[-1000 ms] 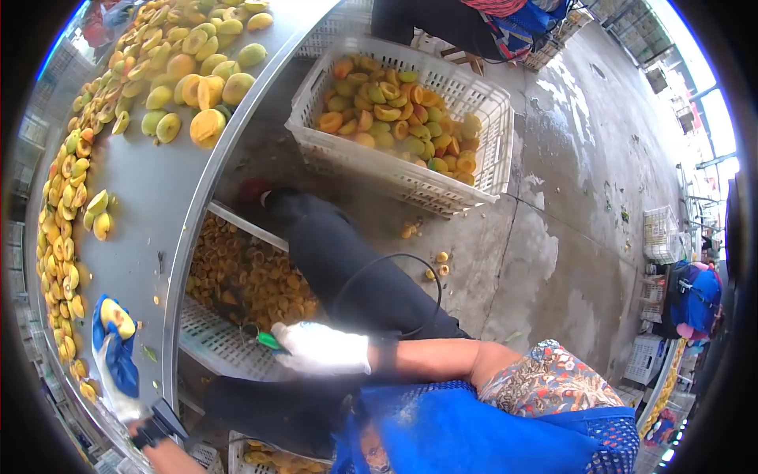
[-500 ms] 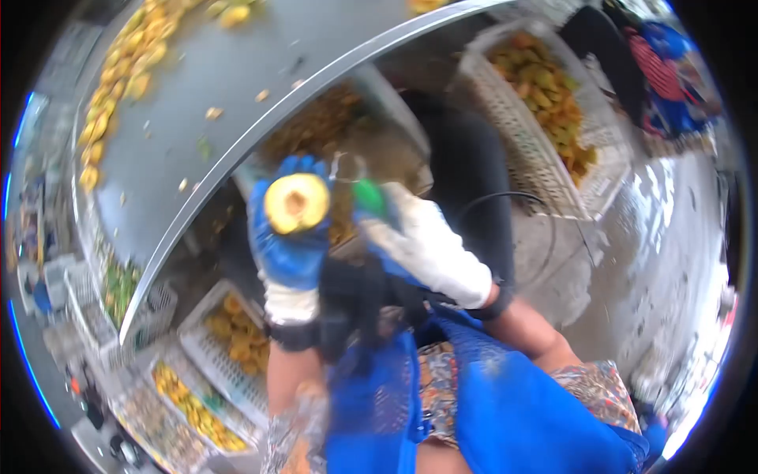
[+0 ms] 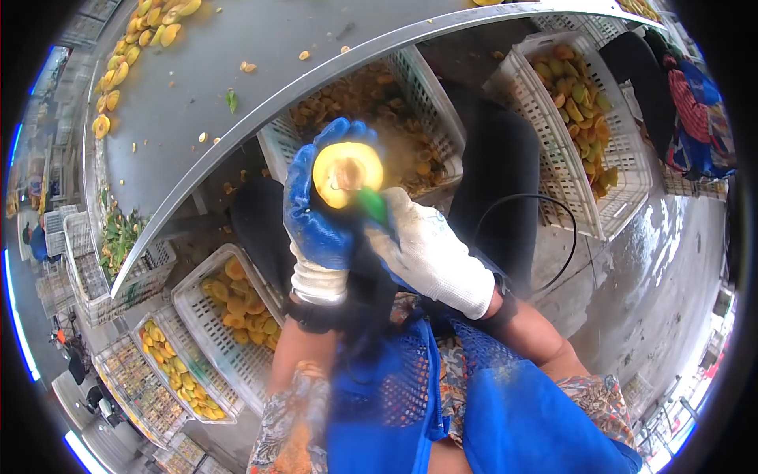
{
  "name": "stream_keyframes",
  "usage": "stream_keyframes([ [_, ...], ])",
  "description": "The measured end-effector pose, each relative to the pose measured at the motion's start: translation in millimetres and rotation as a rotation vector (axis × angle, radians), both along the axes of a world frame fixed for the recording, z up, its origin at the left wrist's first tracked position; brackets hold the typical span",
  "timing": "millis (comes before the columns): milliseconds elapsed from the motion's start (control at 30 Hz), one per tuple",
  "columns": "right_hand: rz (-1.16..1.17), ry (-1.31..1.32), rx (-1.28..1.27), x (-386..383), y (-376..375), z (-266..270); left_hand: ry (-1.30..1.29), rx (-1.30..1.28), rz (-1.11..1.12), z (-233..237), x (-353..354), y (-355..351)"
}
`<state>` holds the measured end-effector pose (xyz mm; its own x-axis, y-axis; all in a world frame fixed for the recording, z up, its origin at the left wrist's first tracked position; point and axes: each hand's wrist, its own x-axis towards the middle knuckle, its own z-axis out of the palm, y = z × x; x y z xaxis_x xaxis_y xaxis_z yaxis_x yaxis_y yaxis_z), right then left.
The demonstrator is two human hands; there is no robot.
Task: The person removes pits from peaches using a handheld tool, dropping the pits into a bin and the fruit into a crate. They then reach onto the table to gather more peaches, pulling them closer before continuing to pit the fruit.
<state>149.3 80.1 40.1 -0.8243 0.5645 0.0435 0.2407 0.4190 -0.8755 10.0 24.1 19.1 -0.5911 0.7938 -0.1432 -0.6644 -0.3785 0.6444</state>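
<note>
A yellow peach half (image 3: 367,165) rests cut side up in my left hand (image 3: 320,209), whose blue-coated glove curls around it. The brown pit area in its middle faces me. My right hand (image 3: 430,253), in a white glove with blue on the palm side, is closed around the green handle of a wire-loop pitting tool (image 3: 373,205). The tool's thin loop lies over the centre of the cut face. Beneath both hands stands a white crate (image 3: 442,91) holding brown pits and scraps.
A metal table (image 3: 268,39) curves across the top left, with yellow fruit halves (image 3: 118,75) along its far side. Fruit fills a white crate (image 3: 624,186) at right and another crate (image 3: 193,304) at lower left. A black cable (image 3: 574,237) loops beside my right leg.
The loop has come from beside the peach half onto its cut face. Both hands appear farther right in view, and the peach half sits higher.
</note>
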Motion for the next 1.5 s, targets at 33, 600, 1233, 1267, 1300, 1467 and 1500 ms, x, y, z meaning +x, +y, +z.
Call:
stream_keyframes([
  [33,-0.003,-0.002,-0.007,-0.6,-0.1,-2.5,-0.089,0.022,-0.012,0.8,-0.2,0.1],
  [600,0.136,-0.133,-0.134,6.3,-0.4,-30.0,-0.005,-0.307,-0.042,-40.0,-4.9,0.9],
  [1233,0.245,-0.145,-0.144,2.5,-17.7,-79.9,0.278,-0.494,-0.085,-40.2,5.0,-3.1],
  [1267,0.240,-0.125,-0.159,-2.7,-24.5,-95.8,0.278,-0.548,-0.063,-35.6,8.7,-1.9],
  [1300,0.235,-0.105,-0.174,-6.1,-24.3,-96.1,0.271,-0.552,-0.072,-35.4,7.1,-2.4],
  [1467,0.580,-0.291,0.203,-2.6,-2.8,-58.7,0.159,-0.478,-0.069,-51.4,-5.1,-9.8],
  [1500,0.772,-0.319,0.572,-7.7,-1.1,-56.4,0.110,-0.461,-0.090,-51.8,-7.8,-9.9],
])
